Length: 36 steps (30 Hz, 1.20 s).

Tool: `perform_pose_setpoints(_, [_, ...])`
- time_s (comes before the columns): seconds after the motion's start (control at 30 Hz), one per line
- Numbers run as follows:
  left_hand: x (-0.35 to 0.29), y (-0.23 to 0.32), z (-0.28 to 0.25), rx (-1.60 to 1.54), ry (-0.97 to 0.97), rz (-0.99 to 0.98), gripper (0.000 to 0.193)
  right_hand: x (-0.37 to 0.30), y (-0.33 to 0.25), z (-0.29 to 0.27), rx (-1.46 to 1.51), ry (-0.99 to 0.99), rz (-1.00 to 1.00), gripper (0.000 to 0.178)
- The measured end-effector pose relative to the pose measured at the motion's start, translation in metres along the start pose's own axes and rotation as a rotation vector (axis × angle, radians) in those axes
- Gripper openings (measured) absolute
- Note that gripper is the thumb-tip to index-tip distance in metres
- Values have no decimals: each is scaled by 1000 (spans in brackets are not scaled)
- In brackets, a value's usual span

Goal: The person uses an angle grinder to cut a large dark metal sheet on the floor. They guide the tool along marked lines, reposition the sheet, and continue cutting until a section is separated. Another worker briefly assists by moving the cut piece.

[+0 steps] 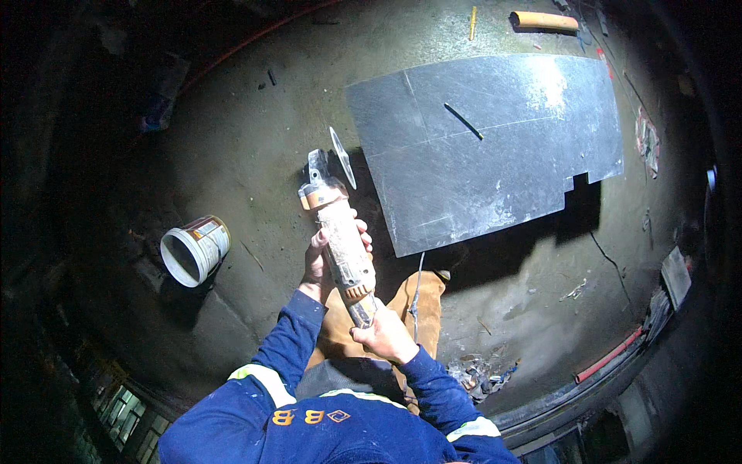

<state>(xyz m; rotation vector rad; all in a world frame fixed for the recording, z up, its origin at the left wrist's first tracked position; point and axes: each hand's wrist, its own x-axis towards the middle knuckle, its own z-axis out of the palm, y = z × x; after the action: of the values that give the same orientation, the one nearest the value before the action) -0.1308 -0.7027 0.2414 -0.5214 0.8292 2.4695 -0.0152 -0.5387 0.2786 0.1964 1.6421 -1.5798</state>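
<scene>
An angle grinder (345,243), dusty and orange-and-grey, lies across both my hands in front of my knees. My left hand (315,259) wraps round its body from the left, with fingertips showing on the far side. At the rear end, my right hand (380,332) grips the handle. The thin disc (342,158) at the head stands edge-on, beside the metal guard (316,168). To the right of the disc is a large dark grey sheet (479,155) with a notched corner; the disc appears apart from it. A black marker-like stick (464,121) rests on the sheet.
A white bucket (195,251) lies tipped on the floor at left. An orange tube (544,22) and a yellow stick (473,23) lie beyond the sheet. A cord (416,298) hangs near my right knee. Rubble (481,377) and a red pipe (609,355) lie at lower right.
</scene>
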Motion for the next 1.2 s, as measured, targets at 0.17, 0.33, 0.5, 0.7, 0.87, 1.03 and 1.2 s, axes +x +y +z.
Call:
perform_pose_setpoints(0.17, [9,-30,19,241,150,-30,90,-38,30,-33,-190,137,35,61])
perform_pose_setpoints(0.33, [16,-76,22,135,315,-129,70,-74,71,-72,-206,73,3,59])
perform_pose_setpoints(0.5, [-4,-121,50,152,383,-48,56,-104,106,-82,-225,69,-10,63])
perform_pose_setpoints(0.7, [12,-130,33,148,401,-16,50,-86,122,-81,-67,158,-114,72])
perform_pose_setpoints(0.87, [72,-100,25,277,507,1,40,-14,95,-100,-2,125,-63,72])
perform_pose_setpoints(1.03, [180,-52,12,316,488,-49,47,97,53,-131,-77,294,-107,67])
perform_pose_setpoints(1.2, [313,7,-26,300,304,-98,55,216,0,-165,-160,412,-21,59])
